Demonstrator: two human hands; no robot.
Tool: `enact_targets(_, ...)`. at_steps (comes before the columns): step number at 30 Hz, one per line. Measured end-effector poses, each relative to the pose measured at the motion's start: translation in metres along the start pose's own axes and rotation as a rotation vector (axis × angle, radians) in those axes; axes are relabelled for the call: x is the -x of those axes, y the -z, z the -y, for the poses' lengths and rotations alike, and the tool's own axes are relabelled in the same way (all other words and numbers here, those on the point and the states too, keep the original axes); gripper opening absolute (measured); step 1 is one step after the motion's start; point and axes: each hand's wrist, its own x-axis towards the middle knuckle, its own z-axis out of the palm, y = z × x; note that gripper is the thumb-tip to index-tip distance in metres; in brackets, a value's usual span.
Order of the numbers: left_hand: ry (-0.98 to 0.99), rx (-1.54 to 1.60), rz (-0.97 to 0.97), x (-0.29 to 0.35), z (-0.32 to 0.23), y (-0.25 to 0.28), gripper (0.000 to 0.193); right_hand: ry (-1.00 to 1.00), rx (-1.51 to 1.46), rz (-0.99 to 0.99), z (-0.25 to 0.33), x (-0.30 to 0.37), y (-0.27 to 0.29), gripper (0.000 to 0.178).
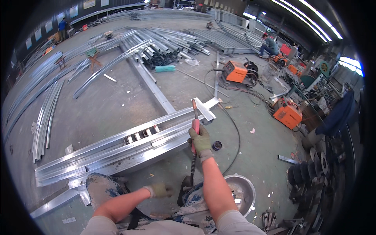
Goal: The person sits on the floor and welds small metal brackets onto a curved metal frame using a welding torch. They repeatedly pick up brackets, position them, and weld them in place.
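In my gloved right hand [201, 140] is a MIG welding torch [196, 123] with a red handle. Its copper-coloured nozzle points up and away, close to the short metal crosspiece at the right end of the long steel profiles [129, 147]. From the handle's lower end a black cable runs down past my knee. My gloved left hand [159, 190] hovers over my lap, loosely open with nothing seen in it. Several small square tube pieces [137, 136] lie between the long profiles.
Beside my right leg stands a metal basin [247, 192], with a small dark cup [217, 145] beyond it. Orange welding machines [235, 71] and cables occupy the right. Steel tubes [156, 47] are piled ahead. A person [269, 45] crouches at the far right; another [62, 28] stands far left.
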Motion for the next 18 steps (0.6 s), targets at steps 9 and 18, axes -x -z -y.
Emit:
enact_targets(9,-0.217,-0.432,0.42,-0.013,0.086,-0.138,0.051,0.159,-0.128,-0.15,0.003,0.021,-0.002,0.045)
enact_targets(18,-0.013,-0.178,0.667,-0.056,0.152,-0.215,0.044,0.195,0.141,-0.204,0.02,0.016,-0.013,0.069)
